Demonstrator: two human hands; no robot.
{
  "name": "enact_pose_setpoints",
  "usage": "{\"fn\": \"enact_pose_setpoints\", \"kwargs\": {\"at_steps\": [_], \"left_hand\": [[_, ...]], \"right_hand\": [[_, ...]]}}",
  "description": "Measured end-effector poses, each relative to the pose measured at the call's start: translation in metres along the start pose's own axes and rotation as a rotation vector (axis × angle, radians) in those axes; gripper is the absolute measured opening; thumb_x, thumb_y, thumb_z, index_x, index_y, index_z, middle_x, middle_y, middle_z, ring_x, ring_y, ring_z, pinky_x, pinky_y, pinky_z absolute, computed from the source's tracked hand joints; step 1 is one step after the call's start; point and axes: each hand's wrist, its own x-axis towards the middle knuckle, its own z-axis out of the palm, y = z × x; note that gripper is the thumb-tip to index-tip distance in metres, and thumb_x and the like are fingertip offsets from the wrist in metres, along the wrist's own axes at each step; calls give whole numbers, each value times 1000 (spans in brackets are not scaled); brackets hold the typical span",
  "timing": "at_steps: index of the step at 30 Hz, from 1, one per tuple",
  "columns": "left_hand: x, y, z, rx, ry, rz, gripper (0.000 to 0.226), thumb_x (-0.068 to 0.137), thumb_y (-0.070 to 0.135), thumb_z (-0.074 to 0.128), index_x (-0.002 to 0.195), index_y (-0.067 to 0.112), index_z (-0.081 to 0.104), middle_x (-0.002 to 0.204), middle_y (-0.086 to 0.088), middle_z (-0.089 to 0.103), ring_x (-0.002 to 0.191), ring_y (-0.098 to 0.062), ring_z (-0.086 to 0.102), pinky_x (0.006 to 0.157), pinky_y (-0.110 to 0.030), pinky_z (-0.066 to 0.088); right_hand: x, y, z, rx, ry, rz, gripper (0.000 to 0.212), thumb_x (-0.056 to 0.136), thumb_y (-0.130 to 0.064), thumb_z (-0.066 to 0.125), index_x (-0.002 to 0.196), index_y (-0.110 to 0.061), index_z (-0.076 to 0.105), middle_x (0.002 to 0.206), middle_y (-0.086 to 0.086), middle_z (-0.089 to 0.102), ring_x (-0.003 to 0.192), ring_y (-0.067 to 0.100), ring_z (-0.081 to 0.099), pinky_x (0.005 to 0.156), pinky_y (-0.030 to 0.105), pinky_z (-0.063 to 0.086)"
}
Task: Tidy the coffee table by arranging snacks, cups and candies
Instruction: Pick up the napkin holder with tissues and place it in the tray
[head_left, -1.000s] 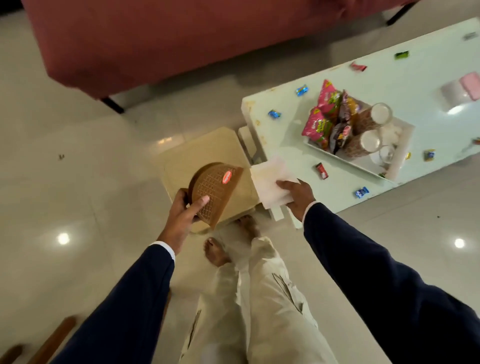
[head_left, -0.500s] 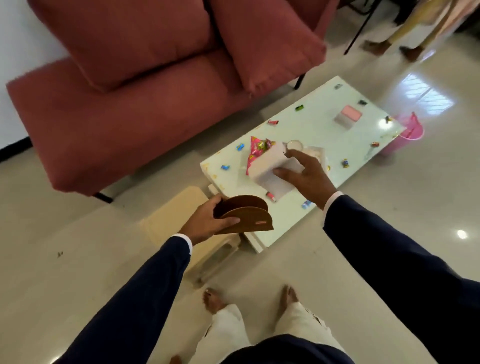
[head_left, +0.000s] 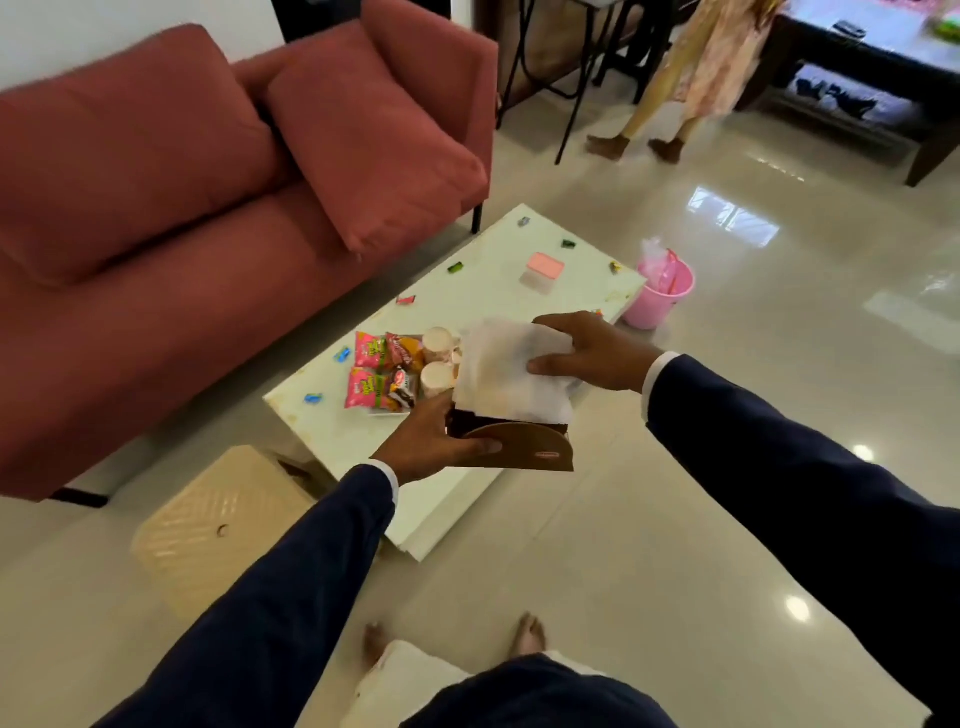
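My left hand (head_left: 431, 441) grips a brown semicircular napkin holder (head_left: 524, 449) above the near part of the white coffee table (head_left: 363, 441). My right hand (head_left: 592, 353) holds a stack of white napkins (head_left: 506, 371) whose lower edge sits in the holder's slot. Behind them on the table lies a tray holding pink snack packets (head_left: 370, 370) and two cups (head_left: 437, 358). Small wrapped candies (head_left: 342, 354) are scattered over the tabletop, and a pink-lidded box (head_left: 543, 270) stands near its far end.
A red sofa (head_left: 182, 234) with cushions runs along the table's left side. A beige stool (head_left: 218, 525) stands at the near left corner. A pink bucket (head_left: 660, 293) sits on the floor past the far corner. Another person's legs (head_left: 649, 130) are at the back.
The view has lifted toward the table. My hands came together: the napkins, held apart from the holder before, now rest in its slot, and the holder has turned upright.
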Motion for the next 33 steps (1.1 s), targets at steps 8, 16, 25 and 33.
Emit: {"fn": "enact_pose_setpoints", "kwargs": {"at_steps": [8, 16, 25, 33], "left_hand": [[66, 23, 42, 29, 13, 30, 38, 81, 27, 85, 115, 24, 68, 109, 8, 70, 97, 2, 65, 80, -16, 52], [142, 41, 50, 58, 81, 100, 37, 76, 51, 80, 106, 44, 60, 97, 31, 65, 91, 6, 63, 73, -11, 52], [221, 23, 6, -104, 220, -32, 48, 70, 55, 83, 109, 48, 55, 105, 22, 66, 94, 8, 64, 74, -13, 55], [267, 2, -33, -234, 397, -167, 51, 81, 33, 83, 118, 36, 48, 107, 32, 54, 91, 17, 55, 67, -2, 45]], "right_hand": [[-18, 47, -60, -298, -26, -186, 26, 97, -22, 66, 123, -20, 68, 117, -6, 69, 109, 20, 63, 102, 35, 50], [28, 81, -83, -155, 31, -196, 18, 96, -19, 67, 114, -20, 69, 108, -7, 69, 98, 8, 65, 90, 17, 52], [136, 77, -115, -311, -116, -98, 26, 102, -24, 56, 127, -22, 58, 116, 3, 70, 102, 27, 67, 92, 39, 57], [225, 73, -136, -225, -40, -299, 32, 93, -12, 69, 124, -17, 62, 117, -5, 64, 102, 16, 59, 89, 22, 48]]}}
